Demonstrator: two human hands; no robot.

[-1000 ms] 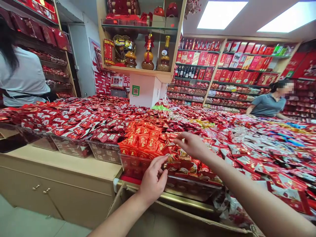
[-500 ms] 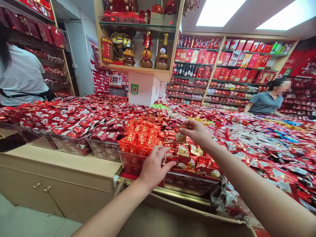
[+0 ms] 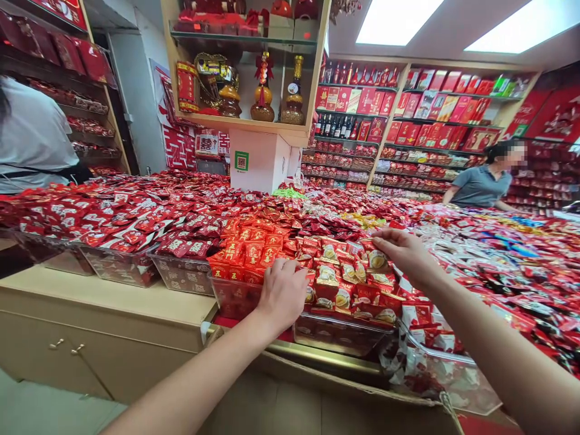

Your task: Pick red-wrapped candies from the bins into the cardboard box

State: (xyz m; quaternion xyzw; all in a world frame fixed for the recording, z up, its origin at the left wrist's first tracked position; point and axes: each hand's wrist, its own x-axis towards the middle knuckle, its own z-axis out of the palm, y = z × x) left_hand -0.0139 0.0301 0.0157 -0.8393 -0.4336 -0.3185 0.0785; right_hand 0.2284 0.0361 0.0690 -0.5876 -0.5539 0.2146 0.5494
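My left hand (image 3: pixel 284 291) rests at the border between orange-red packets (image 3: pixel 247 251) and red-and-gold durian candy packets (image 3: pixel 327 275). Its fingers are curled down together against the durian packets; their tips and whatever they hold are hidden. Farther right, my right hand (image 3: pixel 410 257) pinches the upper edge of a durian candy packet (image 3: pixel 377 258) between thumb and fingertips, just above the pile. The durian packets fill a clear plastic bin (image 3: pixel 342 333) in front of me, lined up in rough rows.
More clear bins (image 3: pixel 183 275) of red packets run left along a beige cabinet (image 3: pixel 136 338). An open cardboard box (image 3: pixel 344 386) stands below the durian bin. A white pillar (image 3: pixel 254 160) carries a display shelf. One person (image 3: pixel 34 136) stands left, another (image 3: pixel 480 181) at the back right.
My right hand has moved right across the durian packets, now pinching one at the right side. My left hand's fingers have curled in, its thumb no longer stretched out. The view has shifted slightly.
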